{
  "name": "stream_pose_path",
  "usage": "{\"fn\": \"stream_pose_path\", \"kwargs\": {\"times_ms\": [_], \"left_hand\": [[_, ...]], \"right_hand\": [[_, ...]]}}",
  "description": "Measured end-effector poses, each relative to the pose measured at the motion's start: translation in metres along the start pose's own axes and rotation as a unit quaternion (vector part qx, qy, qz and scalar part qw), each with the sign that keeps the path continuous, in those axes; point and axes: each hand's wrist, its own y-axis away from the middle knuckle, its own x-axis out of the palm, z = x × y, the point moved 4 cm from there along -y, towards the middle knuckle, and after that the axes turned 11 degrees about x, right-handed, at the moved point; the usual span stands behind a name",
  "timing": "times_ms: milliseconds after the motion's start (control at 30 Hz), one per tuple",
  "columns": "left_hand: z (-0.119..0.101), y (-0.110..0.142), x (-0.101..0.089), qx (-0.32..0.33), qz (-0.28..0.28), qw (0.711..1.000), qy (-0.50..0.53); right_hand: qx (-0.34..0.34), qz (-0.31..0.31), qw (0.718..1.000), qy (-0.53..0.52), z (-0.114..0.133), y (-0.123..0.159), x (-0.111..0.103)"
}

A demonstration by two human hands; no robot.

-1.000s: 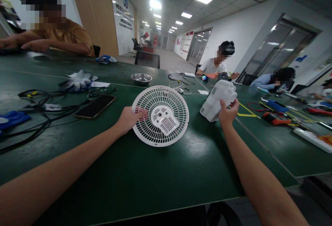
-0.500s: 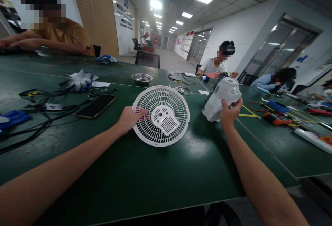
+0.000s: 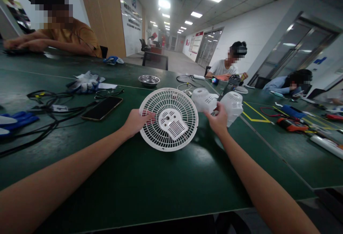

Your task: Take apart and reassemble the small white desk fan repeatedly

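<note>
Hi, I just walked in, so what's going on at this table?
Someone is handling white plastic parts over the green table. Their left hand grips the edge of a round slotted grille. Their right hand has its fingers on a vented white housing, with a similar second housing just to its right. A phone lies to the left, and a metal bowl sits farther back. Other people are busy around the table.

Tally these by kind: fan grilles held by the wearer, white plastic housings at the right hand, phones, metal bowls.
Fan grille in the left hand: 1
White plastic housings at the right hand: 2
Phone: 1
Metal bowl: 1
Total: 5
</note>
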Motion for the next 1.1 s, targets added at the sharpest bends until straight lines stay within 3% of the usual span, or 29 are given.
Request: {"fn": "stream_pose_path", "kwargs": {"times_ms": [100,167,367,467,567,633,700,800,833,1100], "left_hand": [[0.003,-0.001,0.000,-0.001,0.004,1.000,0.003],[0.005,-0.002,-0.001,-0.002,0.005,1.000,-0.002],[0.007,-0.003,-0.002,0.010,0.016,1.000,-0.009],[0.007,-0.003,-0.002,0.001,0.015,1.000,-0.017],[0.004,-0.001,-0.001,-0.008,0.009,1.000,-0.011],[0.001,0.000,-0.001,-0.019,0.003,1.000,-0.011],[-0.003,0.002,-0.001,-0.028,0.005,0.999,-0.017],[-0.006,0.003,0.000,-0.027,0.011,0.999,-0.024],[-0.006,0.003,0.000,-0.022,0.010,0.999,-0.025],[-0.003,0.002,0.000,0.002,0.008,1.000,-0.015]], "right_hand": [[0.059,0.103,0.992,0.036,-0.011,0.009,0.029],[0.094,0.138,0.984,0.063,-0.019,0.011,0.039],[0.089,0.177,0.963,0.184,-0.018,0.011,0.040],[0.026,0.097,0.983,0.151,-0.001,0.003,0.018],[-0.041,-0.096,0.989,0.101,0.010,-0.010,-0.021],[-0.032,-0.211,0.972,0.100,0.004,-0.017,-0.043],[0.033,-0.260,0.960,0.097,-0.015,-0.025,-0.054],[0.173,-0.225,0.957,0.059,-0.056,-0.033,-0.050],[0.184,-0.202,0.961,0.049,-0.067,-0.036,-0.046],[0.120,-0.140,0.982,-0.034,-0.111,-0.052,-0.037]]}}
